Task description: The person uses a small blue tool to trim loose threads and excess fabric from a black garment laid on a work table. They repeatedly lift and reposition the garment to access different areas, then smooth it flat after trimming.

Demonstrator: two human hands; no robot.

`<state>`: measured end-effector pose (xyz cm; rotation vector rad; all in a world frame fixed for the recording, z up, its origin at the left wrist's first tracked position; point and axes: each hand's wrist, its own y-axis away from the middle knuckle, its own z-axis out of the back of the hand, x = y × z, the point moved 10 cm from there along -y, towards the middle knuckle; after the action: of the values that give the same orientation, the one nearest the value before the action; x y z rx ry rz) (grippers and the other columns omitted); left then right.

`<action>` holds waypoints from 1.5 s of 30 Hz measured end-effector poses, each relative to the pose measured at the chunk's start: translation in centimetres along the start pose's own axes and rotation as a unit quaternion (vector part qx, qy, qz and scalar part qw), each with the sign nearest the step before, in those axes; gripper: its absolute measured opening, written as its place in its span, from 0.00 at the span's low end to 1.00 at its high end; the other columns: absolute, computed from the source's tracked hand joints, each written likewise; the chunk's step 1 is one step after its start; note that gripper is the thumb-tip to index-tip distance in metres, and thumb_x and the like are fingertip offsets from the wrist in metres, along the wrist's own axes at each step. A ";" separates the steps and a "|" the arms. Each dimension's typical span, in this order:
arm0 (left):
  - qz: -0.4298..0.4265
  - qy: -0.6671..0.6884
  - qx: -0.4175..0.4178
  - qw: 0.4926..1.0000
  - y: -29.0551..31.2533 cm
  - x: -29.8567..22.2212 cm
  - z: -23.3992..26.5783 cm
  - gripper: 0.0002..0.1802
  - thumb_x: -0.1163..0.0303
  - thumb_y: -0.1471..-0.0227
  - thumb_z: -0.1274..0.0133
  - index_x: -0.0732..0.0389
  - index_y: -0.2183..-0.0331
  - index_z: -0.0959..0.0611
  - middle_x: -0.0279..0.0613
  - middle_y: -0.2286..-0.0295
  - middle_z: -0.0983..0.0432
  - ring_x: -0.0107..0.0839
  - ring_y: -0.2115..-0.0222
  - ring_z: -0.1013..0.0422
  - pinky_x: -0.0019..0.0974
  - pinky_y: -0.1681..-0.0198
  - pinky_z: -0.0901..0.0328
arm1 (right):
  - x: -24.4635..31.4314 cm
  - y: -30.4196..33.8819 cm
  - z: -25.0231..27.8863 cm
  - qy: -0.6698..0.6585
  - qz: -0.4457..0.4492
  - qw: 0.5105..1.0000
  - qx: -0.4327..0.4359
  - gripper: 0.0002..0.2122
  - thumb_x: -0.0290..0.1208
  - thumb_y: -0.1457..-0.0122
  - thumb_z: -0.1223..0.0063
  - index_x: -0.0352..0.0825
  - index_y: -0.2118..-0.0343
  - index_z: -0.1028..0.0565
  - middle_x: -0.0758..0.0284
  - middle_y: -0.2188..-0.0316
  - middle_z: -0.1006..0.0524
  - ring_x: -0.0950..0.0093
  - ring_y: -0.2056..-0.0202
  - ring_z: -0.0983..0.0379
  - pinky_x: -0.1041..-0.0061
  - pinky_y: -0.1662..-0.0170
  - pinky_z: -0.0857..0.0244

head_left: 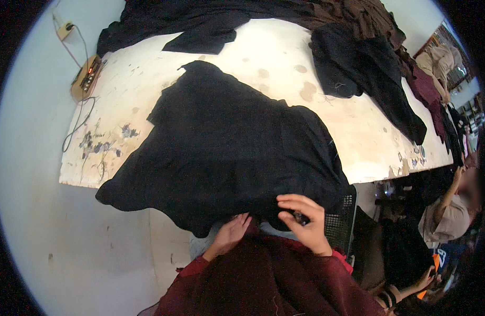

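A large black cloth garment (226, 142) lies spread over the front of the table, and its near edge hangs past the table's front edge. My left hand (231, 235) is at that hanging edge, fingers stretched out and close together, their tips against the cloth. Slightly to the right, my right hand (308, 224) is curled round a small dark object (301, 217), mostly hidden in the palm, whose kind I cannot make out. Its fingertips are just over the garment's near edge.
The pale stained table (284, 63) carries black cloth (363, 68) at the right and a dark heap (200, 18) along the back. A corded control box (87, 79) stands at the left wall. A dark plastic crate (345, 218) is below the table's front; people (447, 216) are at the right.
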<state>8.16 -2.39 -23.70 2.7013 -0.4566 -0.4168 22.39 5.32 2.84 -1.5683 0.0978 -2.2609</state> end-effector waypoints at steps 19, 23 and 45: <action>0.140 -0.187 0.097 0.968 4.7 -4.0 -19.7 0.29 0.58 0.46 0.46 0.72 0.51 0.27 0.51 0.52 0.29 0.41 0.54 0.31 0.39 0.48 0.39 | 4.1 3.4 -6.4 -0.170 0.066 0.946 0.268 0.10 0.17 0.55 0.38 0.30 0.67 0.21 0.63 0.69 0.23 0.71 0.69 0.24 0.77 0.69 0.31; 0.105 -0.289 -0.047 0.951 1.8 -4.9 -20.1 0.28 0.60 0.51 0.41 0.73 0.55 0.24 0.50 0.56 0.27 0.37 0.58 0.29 0.35 0.51 0.37 | 2.7 3.2 -7.5 -0.156 0.030 0.939 0.305 0.12 0.20 0.55 0.37 0.31 0.64 0.21 0.62 0.69 0.23 0.70 0.68 0.23 0.75 0.66 0.30; 0.042 -0.233 -0.039 0.971 0.9 -5.3 -19.7 0.24 0.66 0.50 0.44 0.67 0.52 0.26 0.48 0.56 0.26 0.38 0.58 0.27 0.37 0.53 0.33 | -0.6 -3.4 3.9 0.036 -0.033 0.997 -0.067 0.19 0.26 0.53 0.36 0.32 0.55 0.24 0.64 0.66 0.24 0.74 0.63 0.28 0.78 0.56 0.37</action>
<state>9.91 4.73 -4.68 2.4853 -0.6603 -1.0306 25.23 9.30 4.71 -1.5770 0.2250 -2.4068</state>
